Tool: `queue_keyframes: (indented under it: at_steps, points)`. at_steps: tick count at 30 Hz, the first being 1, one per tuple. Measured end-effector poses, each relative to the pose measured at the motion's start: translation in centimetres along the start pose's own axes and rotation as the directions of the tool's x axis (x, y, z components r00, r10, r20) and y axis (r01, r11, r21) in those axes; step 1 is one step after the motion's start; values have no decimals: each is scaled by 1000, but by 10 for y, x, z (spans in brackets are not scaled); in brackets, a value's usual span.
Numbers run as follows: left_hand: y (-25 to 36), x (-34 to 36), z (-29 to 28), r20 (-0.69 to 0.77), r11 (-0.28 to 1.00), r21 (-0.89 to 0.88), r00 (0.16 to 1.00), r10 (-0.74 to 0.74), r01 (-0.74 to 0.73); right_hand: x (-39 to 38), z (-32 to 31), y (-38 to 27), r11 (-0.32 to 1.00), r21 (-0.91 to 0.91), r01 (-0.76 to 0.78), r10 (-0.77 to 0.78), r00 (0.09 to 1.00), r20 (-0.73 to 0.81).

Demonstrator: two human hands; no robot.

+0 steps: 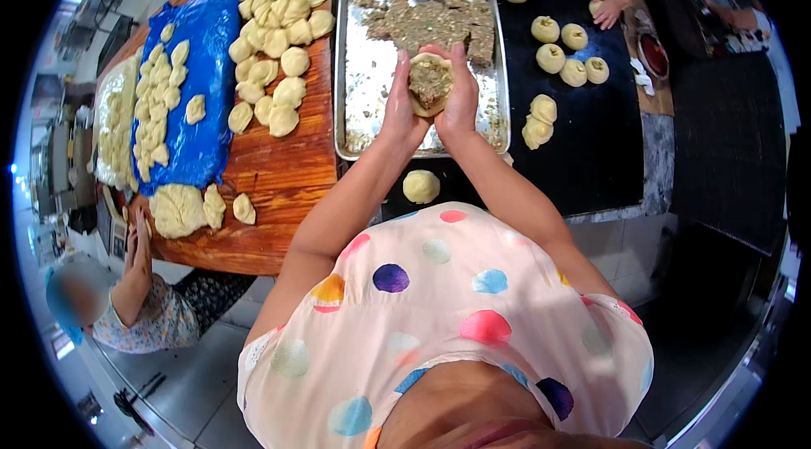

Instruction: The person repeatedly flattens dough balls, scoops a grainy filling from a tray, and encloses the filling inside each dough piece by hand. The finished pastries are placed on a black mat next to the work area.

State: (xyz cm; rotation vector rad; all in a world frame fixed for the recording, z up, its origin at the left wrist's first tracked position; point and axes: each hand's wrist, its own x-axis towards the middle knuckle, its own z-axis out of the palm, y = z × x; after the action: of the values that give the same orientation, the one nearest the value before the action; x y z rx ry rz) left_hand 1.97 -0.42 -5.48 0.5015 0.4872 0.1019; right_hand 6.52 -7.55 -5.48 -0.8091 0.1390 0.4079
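A round of dough topped with chopped filling [432, 81] rests cupped between my two hands, over the near half of a metal tray [361, 69]. My left hand [400, 103] wraps its left side and my right hand [461, 98] its right side, thumbs and fingers pointing away from me. Brown-green minced filling [431, 22] is spread across the far part of the tray, with bare, smeared metal toward the near left. Just in front of me, a single pale dough ball [421, 186] sits on the dark table below the tray.
Many dough pieces [283, 43] lie on the wooden table [279, 170] at left, beside a blue plastic sheet [207, 52] with more dough. Filled buns [550, 58] stand on the black tabletop [591, 145] at right. Co-workers' hands [610, 8] work at far right and lower left.
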Motion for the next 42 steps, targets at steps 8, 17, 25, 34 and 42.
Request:
queue_keyframes:
  at_steps: [8,17,25,34,42]
  points:
    - [9,-5,17,-148,959,148,953,265,-244,-13,25,12,850,-375,370,-350,929,123]
    - [23,-3,-1,-105,992,113,992,64,-52,20,8,4,888,-461,4,97,976,196]
    - [6,-6,-2,-85,858,399,919,386,-323,-15,15,19,429,-702,569,-470,804,365]
    - [36,1,8,134,975,222,991,-1,-29,-1,15,-15,991,83,102,-105,994,35]
    - [-18,-12,10,-102,949,77,944,314,-307,-9,9,11,816,-471,335,-356,933,45]
